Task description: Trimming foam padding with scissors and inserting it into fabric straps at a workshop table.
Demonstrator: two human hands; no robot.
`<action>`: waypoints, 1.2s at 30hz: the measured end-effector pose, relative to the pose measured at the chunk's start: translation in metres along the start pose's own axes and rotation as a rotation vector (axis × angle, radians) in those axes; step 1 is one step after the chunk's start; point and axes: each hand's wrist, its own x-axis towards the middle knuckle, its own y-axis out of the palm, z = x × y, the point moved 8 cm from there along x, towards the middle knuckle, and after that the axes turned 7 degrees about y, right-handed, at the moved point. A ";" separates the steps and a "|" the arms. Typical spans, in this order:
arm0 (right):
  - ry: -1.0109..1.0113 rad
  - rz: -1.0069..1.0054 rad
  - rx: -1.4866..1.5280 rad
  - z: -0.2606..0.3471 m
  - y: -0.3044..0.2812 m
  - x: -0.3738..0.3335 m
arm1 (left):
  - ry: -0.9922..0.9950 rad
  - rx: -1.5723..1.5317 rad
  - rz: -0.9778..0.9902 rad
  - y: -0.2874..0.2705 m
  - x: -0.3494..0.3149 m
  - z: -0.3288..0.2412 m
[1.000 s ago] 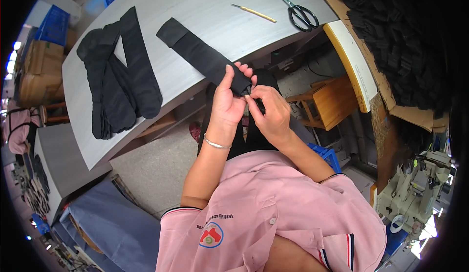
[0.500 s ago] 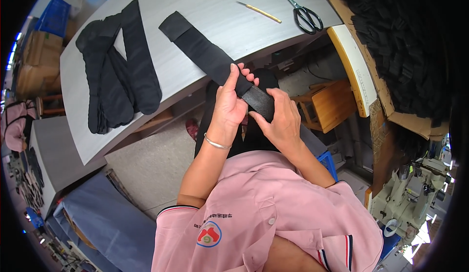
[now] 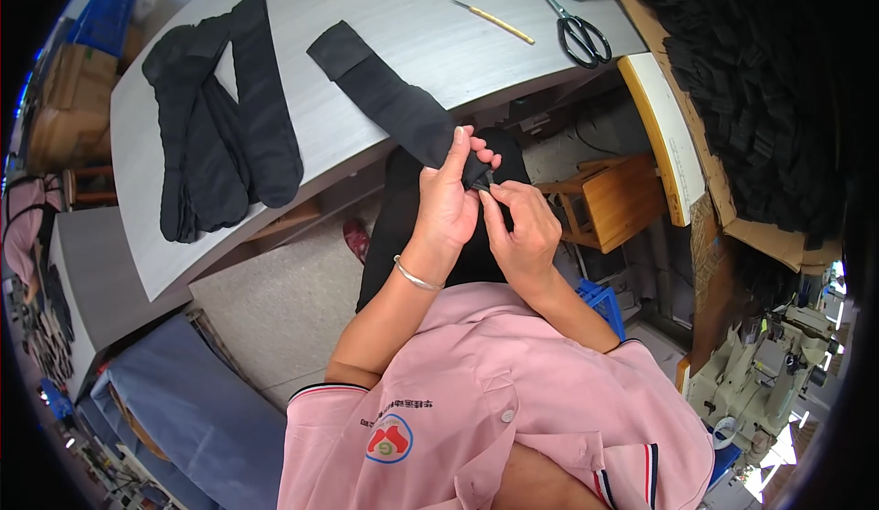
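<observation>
A long black fabric band [image 3: 394, 98] stretches from the table top over its front edge toward me. Its far end carries a doubled, squared-off section lying on the table. My left hand [image 3: 449, 194], with a silver bangle at the wrist, is closed around the near end, thumb upright and fingers curled behind. Close beside it, my right hand [image 3: 522, 235] pinches the bunched tip of the same band between thumb and fingertips. The band's near end is small and partly hidden by my fingers.
On the table [image 3: 316, 144] at left lie several long black fabric pieces [image 3: 197, 135] with rounded ends. Black-handled scissors [image 3: 581, 38] and a thin yellow-handled tool [image 3: 494, 21] rest farther back. A carton of black straps [image 3: 732, 98] stands right, near a wooden stool [image 3: 618, 203].
The band's near end, flat and stretched between my hands before, is now folded and bunched at my fingertips. My right hand has come closer to my left and changed to a tighter pinch.
</observation>
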 end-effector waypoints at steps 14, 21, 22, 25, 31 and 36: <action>0.040 0.137 -0.092 0.001 0.002 -0.005 | -0.050 -0.018 0.054 -0.009 -0.008 0.007; -0.093 0.054 -0.085 0.002 0.006 -0.017 | -0.052 0.047 0.056 -0.011 -0.018 0.017; -0.111 0.025 -0.076 0.003 0.007 -0.019 | -0.043 0.061 0.071 -0.008 -0.024 0.018; -0.091 -0.014 -0.048 0.001 0.011 -0.021 | -0.028 0.105 0.077 -0.009 -0.032 0.020; -0.084 0.121 0.012 0.004 0.016 -0.020 | 0.009 0.036 0.094 -0.019 -0.021 0.000; -0.043 0.421 -0.095 0.015 0.026 -0.026 | 0.094 0.096 0.022 -0.019 -0.018 -0.027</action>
